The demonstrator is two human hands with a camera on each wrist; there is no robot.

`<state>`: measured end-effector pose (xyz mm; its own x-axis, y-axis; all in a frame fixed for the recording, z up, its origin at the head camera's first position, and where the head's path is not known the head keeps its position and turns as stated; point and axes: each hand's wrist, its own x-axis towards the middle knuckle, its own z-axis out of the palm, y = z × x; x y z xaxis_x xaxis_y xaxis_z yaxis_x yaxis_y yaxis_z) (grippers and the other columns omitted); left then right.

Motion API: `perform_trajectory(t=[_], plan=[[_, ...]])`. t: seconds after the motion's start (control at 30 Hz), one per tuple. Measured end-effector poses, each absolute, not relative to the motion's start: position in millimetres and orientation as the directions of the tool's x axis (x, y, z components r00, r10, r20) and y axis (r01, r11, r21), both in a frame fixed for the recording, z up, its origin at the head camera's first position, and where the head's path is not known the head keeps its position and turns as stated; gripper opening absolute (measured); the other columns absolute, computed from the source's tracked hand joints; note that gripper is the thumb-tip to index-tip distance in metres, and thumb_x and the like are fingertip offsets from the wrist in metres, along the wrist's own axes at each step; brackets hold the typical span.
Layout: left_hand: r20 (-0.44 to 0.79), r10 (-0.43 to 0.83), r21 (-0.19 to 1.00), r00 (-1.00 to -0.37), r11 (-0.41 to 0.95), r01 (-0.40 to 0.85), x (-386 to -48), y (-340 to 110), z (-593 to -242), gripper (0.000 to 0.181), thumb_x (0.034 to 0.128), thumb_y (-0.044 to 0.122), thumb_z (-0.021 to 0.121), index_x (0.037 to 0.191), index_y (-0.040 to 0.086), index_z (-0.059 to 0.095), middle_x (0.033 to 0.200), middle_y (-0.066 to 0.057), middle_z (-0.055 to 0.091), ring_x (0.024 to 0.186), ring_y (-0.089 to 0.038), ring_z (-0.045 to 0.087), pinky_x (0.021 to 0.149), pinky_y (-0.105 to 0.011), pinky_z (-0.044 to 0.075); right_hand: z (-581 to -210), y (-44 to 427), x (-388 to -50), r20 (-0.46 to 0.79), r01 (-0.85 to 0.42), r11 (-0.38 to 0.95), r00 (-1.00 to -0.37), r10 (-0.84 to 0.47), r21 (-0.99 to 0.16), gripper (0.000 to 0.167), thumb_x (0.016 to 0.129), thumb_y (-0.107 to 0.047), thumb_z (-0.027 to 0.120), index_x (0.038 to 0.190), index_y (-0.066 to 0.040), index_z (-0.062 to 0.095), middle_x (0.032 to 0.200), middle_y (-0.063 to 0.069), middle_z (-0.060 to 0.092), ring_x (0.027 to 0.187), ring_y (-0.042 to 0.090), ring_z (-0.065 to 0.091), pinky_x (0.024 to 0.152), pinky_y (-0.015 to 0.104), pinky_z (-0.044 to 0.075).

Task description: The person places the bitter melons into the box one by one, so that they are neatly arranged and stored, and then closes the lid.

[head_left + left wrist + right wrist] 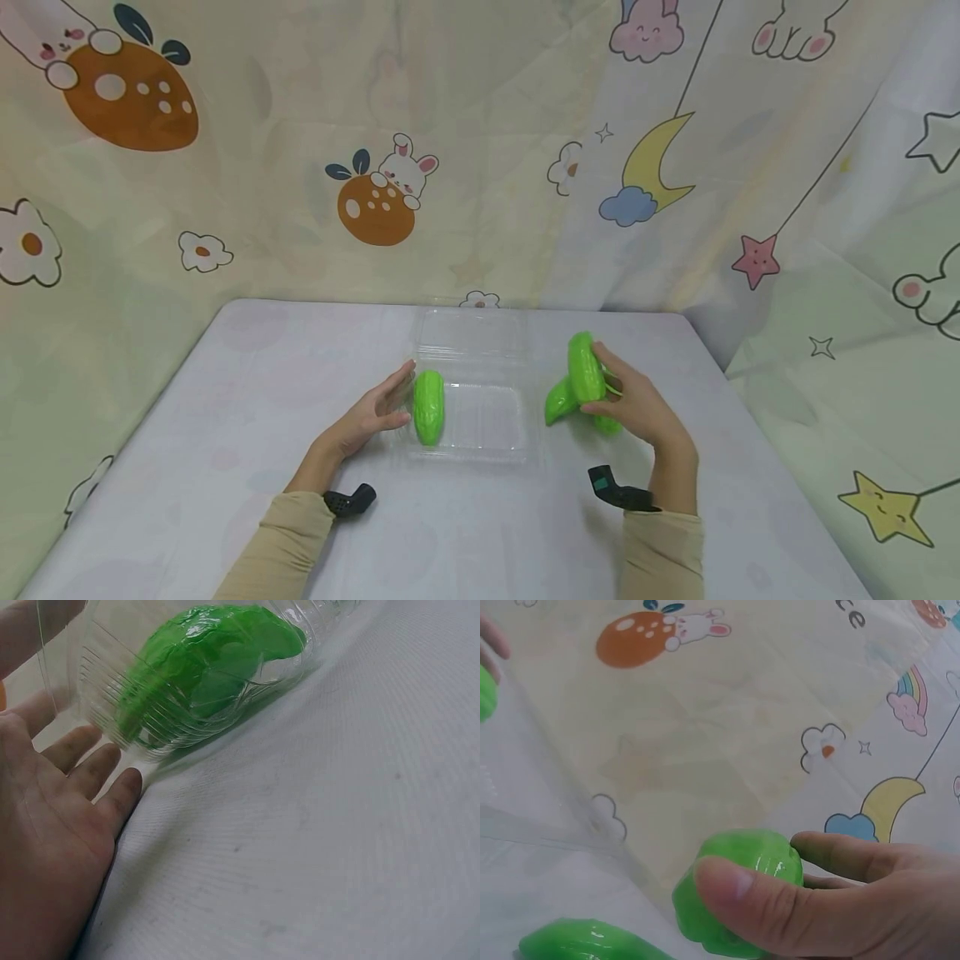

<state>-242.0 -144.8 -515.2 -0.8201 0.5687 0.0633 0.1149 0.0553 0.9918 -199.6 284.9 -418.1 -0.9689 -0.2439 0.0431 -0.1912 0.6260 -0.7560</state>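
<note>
Vegetable (586, 367) pinched in right hand (640, 405): best lowered gently into three-o'clock half of box (486, 418); left hand (369, 415) straight-fingered, contact unclear.

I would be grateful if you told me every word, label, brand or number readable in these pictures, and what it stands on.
"ce": dark letters on the pale cartoon-printed backdrop sheet, right wrist view; the word is cut off at the top edge.
No readable text shows on the open clear plastic container, the glossy bright-green vegetable-shaped pieces or the black wrist-worn devices.
</note>
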Motion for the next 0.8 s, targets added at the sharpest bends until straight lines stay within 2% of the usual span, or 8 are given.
perform_trajectory(t=[0.2, 0.33, 0.6, 0.8], plan=[[0.063, 0.566, 0.992, -0.822, 0.053, 0.113, -242.6, -144.8, -516.7, 0.090, 0.0837, 0.024, 0.069, 0.154, 0.023, 0.012, 0.162, 0.000, 0.005, 0.149, -0.027, 0.004, 0.119, -0.049, 0.007, -414.3, 270.9, -201.2, 0.052, -0.216, 0.620, -0.961, -0.272, -0.754, 0.099, 0.076, -0.016, 0.079, 0.153, -0.019, 0.018, 0.160, 0.007, 0.013, 0.138, 0.042, 0.031, 0.105, 0.050, 0.040], [0.066, 0.567, 0.992, -0.821, 0.050, 0.114, -243.1, -144.8, -517.7, 0.090, 0.0842, 0.023, 0.069, 0.154, 0.023, 0.012, 0.162, 0.000, 0.005, 0.149, -0.027, 0.003, 0.119, -0.049, 0.006, -413.6, 261.3, -203.1, 0.062, -0.234, 0.639, -0.958, -0.280, -0.733, 0.100, 0.073, -0.022, 0.081, 0.153, -0.021, 0.020, 0.160, 0.006, 0.015, 0.137, 0.039, 0.035, 0.104, 0.048, 0.042], [0.073, 0.573, 0.992, -0.816, 0.039, 0.116, -243.3, -145.5, -518.0, 0.089, 0.0847, 0.021, 0.068, 0.154, 0.023, 0.013, 0.162, 0.001, 0.004, 0.149, -0.026, 0.001, 0.120, -0.049, 0.005, -414.7, 244.3, -207.6, 0.085, -0.280, 0.631, -0.943, -0.321, -0.724, 0.098, 0.072, -0.013, 0.082, 0.151, -0.014, 0.025, 0.159, 0.010, 0.018, 0.135, 0.037, 0.039, 0.103, 0.046, 0.044], [0.086, 0.581, 0.992, -0.809, 0.029, 0.127, -244.2, -145.8, -518.7, 0.089, 0.0848, 0.024, 0.069, 0.154, 0.022, 0.012, 0.162, 0.000, 0.004, 0.149, -0.027, 0.001, 0.119, -0.050, 0.004, -415.8, 234.7, -209.2, 0.079, -0.290, 0.637, -0.938, -0.338, -0.714, 0.099, 0.071, -0.013, 0.083, 0.151, -0.015, 0.025, 0.159, 0.008, 0.017, 0.136, 0.037, 0.037, 0.105, 0.046, 0.042]])
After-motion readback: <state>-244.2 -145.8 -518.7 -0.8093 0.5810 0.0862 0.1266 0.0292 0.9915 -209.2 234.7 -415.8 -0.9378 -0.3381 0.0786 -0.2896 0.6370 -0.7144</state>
